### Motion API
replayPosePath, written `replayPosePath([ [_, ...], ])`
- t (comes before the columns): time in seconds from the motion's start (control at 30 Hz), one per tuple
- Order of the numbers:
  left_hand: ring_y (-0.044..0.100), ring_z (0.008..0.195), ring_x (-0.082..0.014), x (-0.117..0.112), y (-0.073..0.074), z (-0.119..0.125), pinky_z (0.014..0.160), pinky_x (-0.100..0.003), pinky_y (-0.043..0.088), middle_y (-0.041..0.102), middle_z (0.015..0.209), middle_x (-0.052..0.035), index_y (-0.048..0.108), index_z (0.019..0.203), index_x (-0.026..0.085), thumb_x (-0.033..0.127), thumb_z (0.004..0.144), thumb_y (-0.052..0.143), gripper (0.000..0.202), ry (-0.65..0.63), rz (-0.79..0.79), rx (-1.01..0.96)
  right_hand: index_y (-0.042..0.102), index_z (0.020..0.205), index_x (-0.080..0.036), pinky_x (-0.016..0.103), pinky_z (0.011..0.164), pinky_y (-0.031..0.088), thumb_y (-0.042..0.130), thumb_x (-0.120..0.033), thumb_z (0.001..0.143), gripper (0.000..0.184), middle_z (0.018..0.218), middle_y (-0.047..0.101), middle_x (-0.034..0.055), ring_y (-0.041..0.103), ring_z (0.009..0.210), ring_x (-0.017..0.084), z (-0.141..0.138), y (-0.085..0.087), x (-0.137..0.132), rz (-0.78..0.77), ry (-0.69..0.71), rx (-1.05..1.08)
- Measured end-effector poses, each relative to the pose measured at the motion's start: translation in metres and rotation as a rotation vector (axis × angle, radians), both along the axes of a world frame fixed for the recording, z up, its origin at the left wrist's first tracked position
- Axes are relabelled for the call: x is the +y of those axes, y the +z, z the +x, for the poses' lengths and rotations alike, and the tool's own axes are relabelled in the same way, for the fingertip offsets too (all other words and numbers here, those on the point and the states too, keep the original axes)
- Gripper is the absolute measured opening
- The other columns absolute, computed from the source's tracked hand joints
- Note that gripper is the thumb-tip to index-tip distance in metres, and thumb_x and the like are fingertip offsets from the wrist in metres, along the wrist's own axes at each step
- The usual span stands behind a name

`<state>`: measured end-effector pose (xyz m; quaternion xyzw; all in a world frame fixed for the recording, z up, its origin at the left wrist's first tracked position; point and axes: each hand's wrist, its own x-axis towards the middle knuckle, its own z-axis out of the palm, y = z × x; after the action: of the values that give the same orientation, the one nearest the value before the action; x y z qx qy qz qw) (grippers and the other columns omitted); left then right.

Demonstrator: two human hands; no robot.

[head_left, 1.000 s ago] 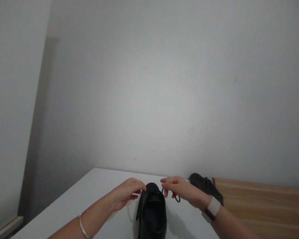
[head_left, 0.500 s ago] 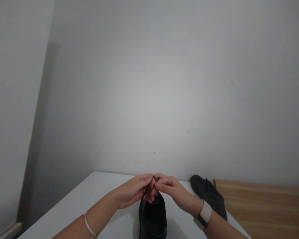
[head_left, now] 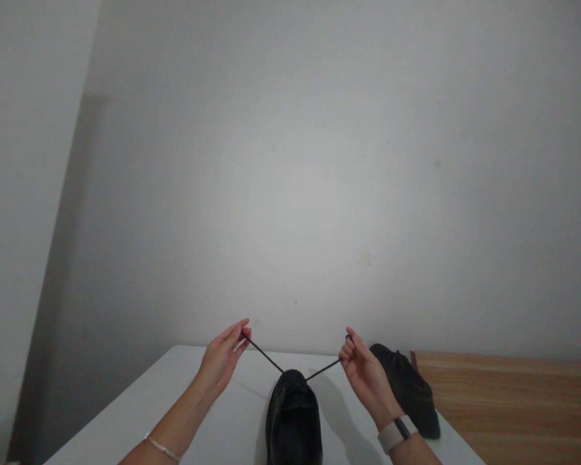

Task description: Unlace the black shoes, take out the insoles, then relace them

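A black shoe (head_left: 294,413) stands on the white table with its opening toward me and its toe pointing away. Two ends of a black shoelace (head_left: 264,354) run taut from the shoe, one to each side. Up at the left, my left hand (head_left: 225,355) pinches one end between thumb and fingers. My right hand (head_left: 363,368) has its fingers curled round the other end, and a bit of lace shows by the index fingertip. Both hands are raised above the table, apart from the shoe itself.
A second black shoe (head_left: 407,387) lies behind my right hand, near the table's right side. Beyond the white table (head_left: 174,381) a pale wall (head_left: 290,194) rises close behind. A wooden panel (head_left: 503,400) adjoins at the right.
My hands were together over the shoe's front; now they are spread wide to left and right. The shoelace is stretched out between them and the shoe.
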<state>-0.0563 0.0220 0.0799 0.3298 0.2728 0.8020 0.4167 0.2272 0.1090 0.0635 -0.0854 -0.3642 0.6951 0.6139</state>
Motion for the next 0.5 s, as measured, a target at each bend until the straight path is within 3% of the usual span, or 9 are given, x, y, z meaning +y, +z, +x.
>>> replayPosePath([
  [0.1,0.062,0.07,-0.0133,0.005,-0.017,-0.008,0.07,-0.027,0.055,0.065,0.073,-0.0075,0.068,0.095,0.008,0.003,0.08,0.055,0.02,0.01,-0.017,-0.138,0.062,0.098,-0.016,0.014,0.038,0.033,0.073,-0.023,0.071,0.03,0.059,0.039,-0.0078,0.034,0.045,0.004,0.004,-0.024,0.014,-0.027,-0.001,0.06],
  [0.27,0.051,0.049,-0.0083,0.013,-0.048,-0.025,0.043,-0.017,0.042,0.055,0.058,-0.0003,0.066,0.096,0.01,0.002,0.076,0.054,0.025,0.034,-0.069,-0.186,0.064,0.094,-0.012,0.013,0.034,0.023,0.076,-0.024,0.066,0.032,0.062,0.045,-0.0056,0.025,0.041,0.001,0.018,-0.046,0.024,-0.099,-0.054,0.001],
  [0.4,0.041,0.046,-0.0053,0.015,-0.06,-0.018,0.04,-0.017,0.028,0.058,0.063,-0.0002,0.068,0.098,0.009,0.019,0.071,0.068,0.029,0.01,-0.117,0.11,0.065,0.089,-0.012,0.015,0.034,0.017,0.075,-0.032,0.068,0.03,0.066,0.051,-0.0019,0.025,0.042,0.002,0.018,-0.043,0.011,-0.046,-0.059,-0.242],
  [0.5,0.036,0.046,-0.0054,0.01,-0.059,-0.005,0.044,-0.019,0.024,0.059,0.062,0.0004,0.07,0.094,0.011,0.036,0.07,0.072,0.035,-0.004,-0.115,0.444,0.062,0.085,-0.014,0.017,0.036,0.011,0.076,-0.035,0.067,0.031,0.06,0.046,-0.0058,0.018,0.041,0.001,0.01,-0.04,-0.006,0.05,0.004,-0.462],
])
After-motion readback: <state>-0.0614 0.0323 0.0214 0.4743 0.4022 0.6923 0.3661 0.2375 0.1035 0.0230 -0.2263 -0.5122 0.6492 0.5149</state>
